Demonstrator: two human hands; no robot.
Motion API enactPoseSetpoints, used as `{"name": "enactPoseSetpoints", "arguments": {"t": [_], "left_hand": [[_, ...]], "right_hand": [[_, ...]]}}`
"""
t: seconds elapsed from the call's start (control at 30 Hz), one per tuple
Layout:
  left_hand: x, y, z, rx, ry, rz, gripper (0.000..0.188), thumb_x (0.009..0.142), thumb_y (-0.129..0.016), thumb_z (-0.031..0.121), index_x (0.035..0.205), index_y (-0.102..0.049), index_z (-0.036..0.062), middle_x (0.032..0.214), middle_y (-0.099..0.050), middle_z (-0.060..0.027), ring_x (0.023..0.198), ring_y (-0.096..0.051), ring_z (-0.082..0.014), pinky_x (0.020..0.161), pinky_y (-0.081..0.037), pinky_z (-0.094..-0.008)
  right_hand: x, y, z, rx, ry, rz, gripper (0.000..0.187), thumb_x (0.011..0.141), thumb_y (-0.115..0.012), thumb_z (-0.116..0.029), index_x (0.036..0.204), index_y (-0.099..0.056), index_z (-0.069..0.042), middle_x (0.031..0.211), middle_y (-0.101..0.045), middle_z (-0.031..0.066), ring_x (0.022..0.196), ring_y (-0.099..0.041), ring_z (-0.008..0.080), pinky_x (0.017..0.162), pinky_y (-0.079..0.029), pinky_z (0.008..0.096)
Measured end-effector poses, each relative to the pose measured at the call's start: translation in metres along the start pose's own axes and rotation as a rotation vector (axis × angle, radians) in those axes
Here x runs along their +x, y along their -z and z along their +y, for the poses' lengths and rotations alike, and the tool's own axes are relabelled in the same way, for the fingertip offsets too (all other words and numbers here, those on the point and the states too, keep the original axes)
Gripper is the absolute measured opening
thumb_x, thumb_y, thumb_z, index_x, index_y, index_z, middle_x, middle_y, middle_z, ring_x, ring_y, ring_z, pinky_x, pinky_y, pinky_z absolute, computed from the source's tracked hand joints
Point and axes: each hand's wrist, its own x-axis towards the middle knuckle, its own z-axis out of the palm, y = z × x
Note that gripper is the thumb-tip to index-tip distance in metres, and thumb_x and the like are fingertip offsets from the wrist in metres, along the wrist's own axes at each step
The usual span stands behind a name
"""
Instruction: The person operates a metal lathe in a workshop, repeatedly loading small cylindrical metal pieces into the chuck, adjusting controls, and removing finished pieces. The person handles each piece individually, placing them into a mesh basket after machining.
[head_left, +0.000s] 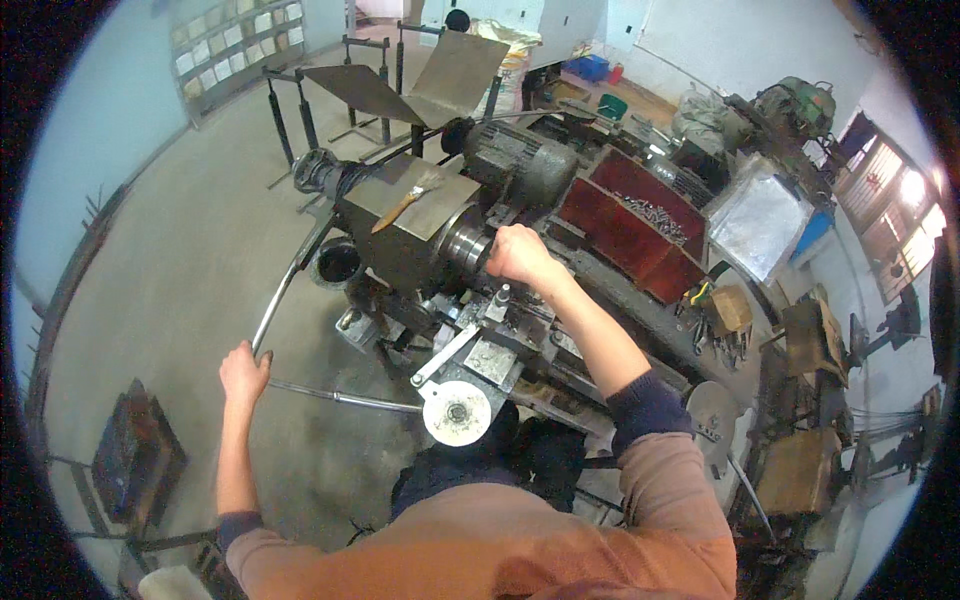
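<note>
My left hand (244,374) is closed round the lower end of a long metal lever (275,308), which slants up to the left end of a small lathe's headstock. My right hand (520,255) is at the front of the round steel chuck (466,240), its fingers curled together; whatever they hold is hidden behind the hand. On top of the headstock (375,187) lies a paintbrush (405,203) with a wooden handle. Below the chuck is the tool slide (490,362), with a flat lever (446,355) and a pale round handwheel (457,412) close to my body.
Behind the chuck stands an electric motor (525,160). A dark red metal bin (630,235) with small metal parts sits to its right, near a silvery sheet-covered box (758,220). Another rod (345,398) reaches left from the handwheel. Hand tools (705,318) lie at the right.
</note>
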Motion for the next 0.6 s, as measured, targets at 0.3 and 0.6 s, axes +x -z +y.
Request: {"name": "enactPoseSetpoints", "arguments": {"t": [0.3, 0.6], "left_hand": [[0.001, 0.067, 0.230, -1.720, -0.312, -0.572, 0.029, 0.085, -0.056, 0.024, 0.098, -0.060, -0.0018, 0.083, -0.064, -0.0074, 0.075, -0.061, -0.0156, 0.070, -0.048, -0.0279], [0.008, 0.051, 0.278, -1.645, -0.622, -0.695, 0.024, 0.080, -0.063, 0.020, 0.081, -0.065, -0.0039, 0.068, -0.063, -0.0067, 0.062, -0.057, -0.0098, 0.059, -0.045, -0.0238]], "right_hand": [[-0.082, 0.028, -0.065, 0.498, 0.602, 0.476, 0.038, 0.050, -0.058, -0.004, 0.087, -0.064, -0.006, 0.100, -0.062, 0.0109, 0.096, -0.055, 0.0317, 0.081, -0.047, 0.0369], [-0.114, 0.023, -0.043, 0.359, 0.470, 0.496, 0.036, 0.049, -0.060, -0.006, 0.085, -0.064, -0.007, 0.097, -0.060, 0.0097, 0.083, -0.055, 0.0302, 0.070, -0.048, 0.0357]]}}
